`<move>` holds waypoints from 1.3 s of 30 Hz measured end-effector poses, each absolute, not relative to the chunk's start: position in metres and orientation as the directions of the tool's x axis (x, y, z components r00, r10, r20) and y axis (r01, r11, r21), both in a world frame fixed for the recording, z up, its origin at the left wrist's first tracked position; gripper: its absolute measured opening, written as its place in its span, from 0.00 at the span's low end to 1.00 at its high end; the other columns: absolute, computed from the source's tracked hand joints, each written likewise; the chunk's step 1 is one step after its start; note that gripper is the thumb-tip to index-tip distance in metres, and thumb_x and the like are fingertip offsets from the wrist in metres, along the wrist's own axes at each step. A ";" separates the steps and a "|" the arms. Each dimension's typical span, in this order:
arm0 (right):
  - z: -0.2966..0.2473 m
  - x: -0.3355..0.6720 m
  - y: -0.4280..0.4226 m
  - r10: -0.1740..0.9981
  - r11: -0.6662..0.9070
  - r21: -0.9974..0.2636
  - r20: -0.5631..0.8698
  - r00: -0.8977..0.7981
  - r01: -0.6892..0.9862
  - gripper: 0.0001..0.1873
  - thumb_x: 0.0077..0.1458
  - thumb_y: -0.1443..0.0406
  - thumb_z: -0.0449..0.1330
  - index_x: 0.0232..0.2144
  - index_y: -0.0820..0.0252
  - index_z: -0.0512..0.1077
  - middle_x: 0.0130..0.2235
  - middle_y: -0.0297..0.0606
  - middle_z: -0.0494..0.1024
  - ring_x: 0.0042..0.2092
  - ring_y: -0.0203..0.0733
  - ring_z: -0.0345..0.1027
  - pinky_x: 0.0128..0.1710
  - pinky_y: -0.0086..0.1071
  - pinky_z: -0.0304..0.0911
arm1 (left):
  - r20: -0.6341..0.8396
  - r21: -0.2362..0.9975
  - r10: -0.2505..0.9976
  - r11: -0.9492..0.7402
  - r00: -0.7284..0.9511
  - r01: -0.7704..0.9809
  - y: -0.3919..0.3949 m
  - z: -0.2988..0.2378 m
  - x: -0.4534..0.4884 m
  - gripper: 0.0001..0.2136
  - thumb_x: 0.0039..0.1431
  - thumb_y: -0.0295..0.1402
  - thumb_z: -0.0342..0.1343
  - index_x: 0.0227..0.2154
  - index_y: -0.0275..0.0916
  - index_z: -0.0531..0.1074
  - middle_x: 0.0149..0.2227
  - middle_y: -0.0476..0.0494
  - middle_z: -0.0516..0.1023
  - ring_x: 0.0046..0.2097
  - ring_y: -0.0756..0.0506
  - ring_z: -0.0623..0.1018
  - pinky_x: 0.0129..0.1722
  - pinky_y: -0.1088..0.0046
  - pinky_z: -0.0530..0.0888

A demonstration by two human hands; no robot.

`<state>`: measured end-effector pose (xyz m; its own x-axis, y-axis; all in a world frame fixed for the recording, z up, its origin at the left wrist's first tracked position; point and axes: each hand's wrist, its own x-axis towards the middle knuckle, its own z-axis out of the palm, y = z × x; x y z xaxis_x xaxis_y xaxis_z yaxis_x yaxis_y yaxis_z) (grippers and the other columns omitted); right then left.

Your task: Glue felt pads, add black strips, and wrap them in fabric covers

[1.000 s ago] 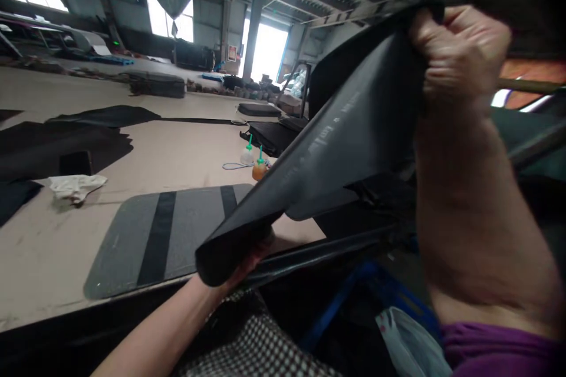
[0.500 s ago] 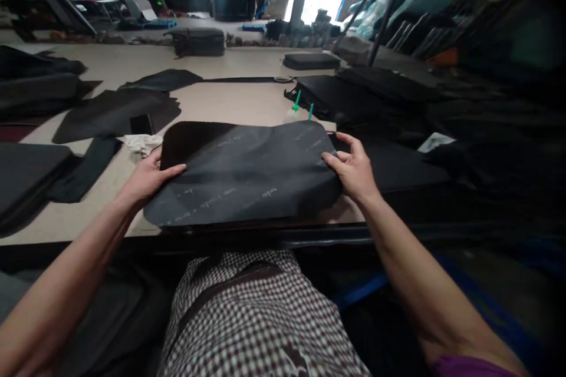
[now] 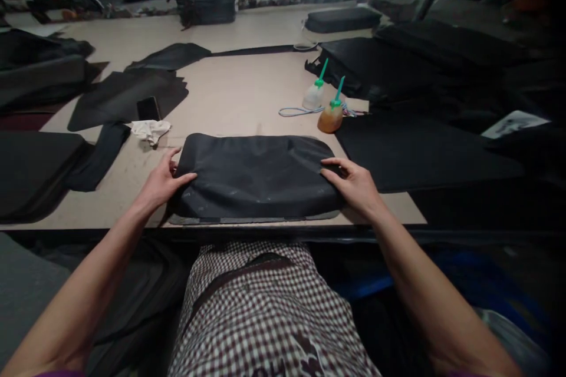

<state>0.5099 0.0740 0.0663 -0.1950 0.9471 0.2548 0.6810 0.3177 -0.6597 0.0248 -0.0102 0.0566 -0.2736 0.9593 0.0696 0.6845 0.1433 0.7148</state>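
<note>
A thin black leather-like panel (image 3: 260,174) with rounded corners and faint pale print lies in front of me, along the table's near edge. Beneath it, the greyish rim of another layer (image 3: 247,220) shows at the front. My left hand (image 3: 164,181) grips the panel's left side, thumb on top and fingers at the edge. At the right side, my right hand (image 3: 351,184) pinches the edge between thumb and forefinger. The panel's surface is slightly wrinkled.
Two squeeze bottles with green nozzles, one clear (image 3: 313,95) and one amber (image 3: 330,119), stand beyond the panel. A white cloth (image 3: 151,131) and a phone (image 3: 148,109) lie to the left. Black sheets (image 3: 424,150) cover the right; padded black pieces (image 3: 35,168) sit left.
Both hands have lowered the panel from a raised, tilted position to lying flat on the layer below. The camera view has tipped downward, bringing both bottles fully into sight.
</note>
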 end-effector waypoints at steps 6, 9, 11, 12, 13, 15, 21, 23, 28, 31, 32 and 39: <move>0.061 0.509 0.072 0.901 0.429 -0.621 0.344 -0.264 0.656 0.11 0.59 0.59 0.64 0.44 0.52 0.79 0.46 0.38 0.81 0.47 0.50 0.75 0.50 0.42 0.68 | 0.142 0.588 0.963 0.105 -0.230 0.802 -0.014 0.059 0.030 0.34 0.55 0.47 0.65 0.64 0.45 0.68 0.47 0.39 0.79 0.46 0.39 0.79 0.46 0.62 0.75; 0.060 0.508 0.069 0.887 0.457 -0.596 0.366 -0.283 0.661 0.10 0.60 0.60 0.63 0.43 0.52 0.79 0.45 0.39 0.81 0.48 0.50 0.75 0.51 0.43 0.69 | 0.143 0.593 0.967 0.086 -0.209 0.800 -0.015 0.057 0.033 0.31 0.56 0.45 0.64 0.63 0.46 0.69 0.50 0.39 0.79 0.51 0.37 0.78 0.49 0.63 0.75; 0.060 0.508 0.066 0.883 0.462 -0.583 0.371 -0.287 0.669 0.10 0.60 0.59 0.63 0.44 0.52 0.79 0.45 0.39 0.81 0.48 0.50 0.75 0.51 0.44 0.69 | 0.148 0.606 0.971 0.063 -0.190 0.793 -0.017 0.056 0.034 0.30 0.57 0.44 0.64 0.63 0.48 0.69 0.54 0.40 0.79 0.54 0.37 0.78 0.51 0.63 0.74; 0.061 0.508 0.065 0.882 0.464 -0.578 0.375 -0.286 0.672 0.10 0.60 0.59 0.63 0.44 0.52 0.79 0.45 0.39 0.81 0.48 0.50 0.75 0.51 0.44 0.69 | 0.151 0.610 0.971 0.054 -0.183 0.791 -0.018 0.055 0.034 0.30 0.58 0.44 0.63 0.63 0.48 0.69 0.55 0.41 0.78 0.54 0.38 0.77 0.52 0.62 0.74; 0.061 0.508 0.064 0.881 0.465 -0.574 0.378 -0.287 0.674 0.11 0.60 0.59 0.63 0.44 0.52 0.78 0.45 0.39 0.81 0.48 0.51 0.75 0.51 0.44 0.69 | 0.154 0.611 0.971 0.051 -0.181 0.790 -0.019 0.055 0.034 0.29 0.58 0.44 0.63 0.63 0.48 0.69 0.56 0.41 0.78 0.54 0.38 0.77 0.52 0.62 0.74; 0.061 0.508 0.063 0.879 0.468 -0.567 0.378 -0.290 0.678 0.11 0.60 0.59 0.63 0.45 0.51 0.78 0.46 0.39 0.81 0.48 0.51 0.75 0.51 0.45 0.69 | 0.154 0.605 0.970 0.057 -0.186 0.794 -0.020 0.056 0.035 0.29 0.58 0.44 0.63 0.62 0.47 0.69 0.56 0.41 0.78 0.55 0.38 0.77 0.52 0.63 0.74; 0.061 0.506 0.063 0.871 0.482 -0.564 0.388 -0.300 0.670 0.10 0.61 0.59 0.63 0.45 0.52 0.78 0.45 0.39 0.80 0.48 0.50 0.75 0.51 0.44 0.69 | 0.155 0.595 0.969 0.061 -0.190 0.801 -0.021 0.055 0.034 0.29 0.58 0.43 0.64 0.62 0.47 0.70 0.56 0.42 0.78 0.54 0.38 0.78 0.52 0.63 0.74; 0.061 0.505 0.062 0.867 0.491 -0.559 0.391 -0.309 0.668 0.11 0.61 0.60 0.63 0.45 0.52 0.78 0.46 0.40 0.80 0.49 0.50 0.75 0.51 0.44 0.69 | 0.158 0.597 0.969 0.058 -0.188 0.800 -0.022 0.054 0.032 0.29 0.58 0.43 0.64 0.63 0.47 0.69 0.56 0.42 0.78 0.53 0.38 0.78 0.52 0.62 0.74; 0.061 0.502 0.062 0.862 0.501 -0.546 0.387 -0.327 0.672 0.10 0.61 0.60 0.63 0.45 0.53 0.77 0.46 0.40 0.80 0.49 0.51 0.75 0.50 0.44 0.69 | 0.166 0.597 0.967 0.055 -0.191 0.800 -0.024 0.049 0.028 0.29 0.58 0.44 0.63 0.63 0.48 0.69 0.56 0.42 0.78 0.52 0.39 0.78 0.54 0.62 0.73; 0.061 0.501 0.062 0.857 0.509 -0.541 0.390 -0.336 0.670 0.10 0.61 0.60 0.62 0.45 0.52 0.77 0.45 0.40 0.80 0.48 0.50 0.75 0.50 0.44 0.69 | 0.168 0.582 0.968 0.056 -0.187 0.812 -0.024 0.048 0.027 0.29 0.58 0.44 0.63 0.62 0.47 0.70 0.56 0.42 0.78 0.49 0.40 0.78 0.52 0.62 0.74; 0.061 0.501 0.062 0.857 0.510 -0.538 0.389 -0.338 0.671 0.10 0.61 0.60 0.62 0.45 0.52 0.77 0.45 0.40 0.80 0.48 0.50 0.75 0.50 0.44 0.69 | 0.169 0.575 0.968 0.054 -0.183 0.816 -0.025 0.048 0.027 0.29 0.58 0.44 0.63 0.62 0.47 0.70 0.56 0.42 0.78 0.48 0.40 0.78 0.51 0.63 0.74; 0.061 0.500 0.063 0.846 0.527 -0.518 0.394 -0.359 0.674 0.10 0.62 0.60 0.61 0.45 0.52 0.77 0.45 0.40 0.80 0.48 0.51 0.75 0.51 0.45 0.69 | 0.199 0.527 0.969 0.019 -0.145 0.849 -0.025 0.047 0.029 0.27 0.60 0.43 0.62 0.62 0.46 0.70 0.59 0.42 0.76 0.49 0.40 0.79 0.52 0.63 0.74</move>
